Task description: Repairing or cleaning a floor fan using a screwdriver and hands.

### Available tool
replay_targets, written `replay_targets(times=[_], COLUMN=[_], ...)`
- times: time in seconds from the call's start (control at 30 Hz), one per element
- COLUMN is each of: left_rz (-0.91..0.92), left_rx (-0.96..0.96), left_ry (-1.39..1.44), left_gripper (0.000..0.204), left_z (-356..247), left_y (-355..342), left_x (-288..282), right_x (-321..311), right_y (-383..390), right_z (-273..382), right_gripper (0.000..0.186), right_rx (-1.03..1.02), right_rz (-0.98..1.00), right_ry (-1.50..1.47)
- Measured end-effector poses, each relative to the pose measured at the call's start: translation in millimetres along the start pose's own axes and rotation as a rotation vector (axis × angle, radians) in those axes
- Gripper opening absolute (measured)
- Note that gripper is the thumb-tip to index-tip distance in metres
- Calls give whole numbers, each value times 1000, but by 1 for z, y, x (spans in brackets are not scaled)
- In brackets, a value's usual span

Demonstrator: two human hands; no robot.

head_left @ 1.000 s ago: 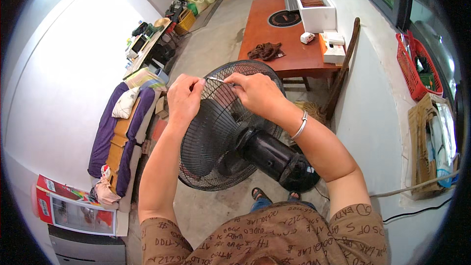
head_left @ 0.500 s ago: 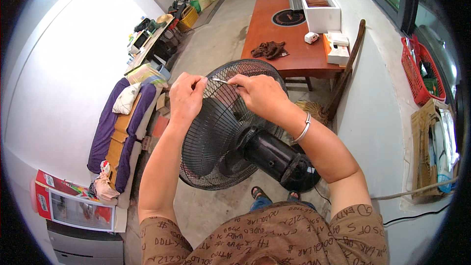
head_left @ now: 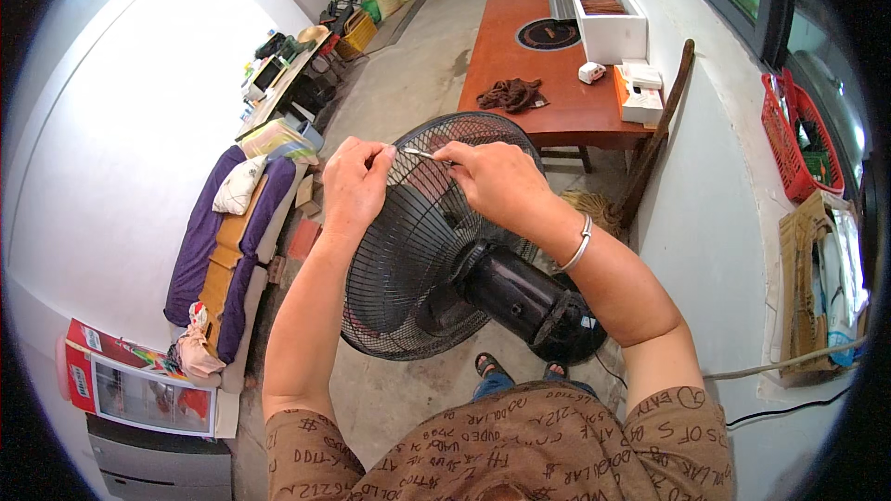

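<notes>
A black fan [head_left: 394,264] stands before me, its wire cage facing away and its motor housing [head_left: 509,304] toward my body. At the cage's upper left rim my left hand [head_left: 355,184] is closed, thumb against the fingers; what it pinches is too small to make out. My right hand [head_left: 497,178] is shut on a thin silvery tool [head_left: 419,154], gripped between thumb and fingers over the upper cage. The tool's tip points left toward my left fingertips. Its far end is hidden in my right hand.
A red-brown table [head_left: 501,37] beyond the fan bears a dark cloth [head_left: 512,96], a white foam box [head_left: 613,32] and a tissue box [head_left: 639,97]. A wooden pole [head_left: 670,107] leans on the right wall. A bench with purple cloth [head_left: 197,232] stands left. A cable [head_left: 789,416] runs right.
Both hands stay at the upper cage rim with almost no movement. The whole view has shifted very slightly.
</notes>
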State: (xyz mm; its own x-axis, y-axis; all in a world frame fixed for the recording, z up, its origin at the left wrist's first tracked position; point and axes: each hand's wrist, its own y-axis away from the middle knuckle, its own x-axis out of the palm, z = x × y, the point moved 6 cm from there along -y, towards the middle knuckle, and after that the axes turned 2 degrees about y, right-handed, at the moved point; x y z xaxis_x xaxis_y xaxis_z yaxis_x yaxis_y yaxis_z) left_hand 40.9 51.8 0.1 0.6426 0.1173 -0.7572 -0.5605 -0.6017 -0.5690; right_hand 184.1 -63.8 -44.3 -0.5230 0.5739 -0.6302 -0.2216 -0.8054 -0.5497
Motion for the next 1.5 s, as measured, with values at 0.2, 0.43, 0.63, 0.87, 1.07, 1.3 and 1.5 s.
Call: replay_targets(times=[0.2, 0.43, 0.63, 0.87, 1.07, 1.3, 1.5], left_rz=[11, 26, 14, -1, 18, 18, 142], left_rx=[-19, -25, -13, 46, 22, -20, -160], left_ry=[12, -5, 16, 12, 20, 99, 265], left_gripper=[21, 20, 21, 20, 20, 22, 24], left_z=[2, 0, 4, 6, 13, 22, 46], left_y=[-1, -1, -1, -5, -5, -9, -16], left_x=[2, 2, 2, 1, 2, 7, 11], right_x=[0, 2, 3, 8, 39, 41, 45], right_y=[1, -3, -4, -14, 8, 11, 11], right_z=[-1, 1, 7, 35, 14, 2, 5], right_gripper=[20, 22, 21, 23, 26, 25, 22], right_rx=[15, 21, 26, 51, 182, 155, 182], right_rz=[-13, 35, 59, 106, 15, -151, -221], right_ry=[10, 35, 71, 228, 86, -247, -347])
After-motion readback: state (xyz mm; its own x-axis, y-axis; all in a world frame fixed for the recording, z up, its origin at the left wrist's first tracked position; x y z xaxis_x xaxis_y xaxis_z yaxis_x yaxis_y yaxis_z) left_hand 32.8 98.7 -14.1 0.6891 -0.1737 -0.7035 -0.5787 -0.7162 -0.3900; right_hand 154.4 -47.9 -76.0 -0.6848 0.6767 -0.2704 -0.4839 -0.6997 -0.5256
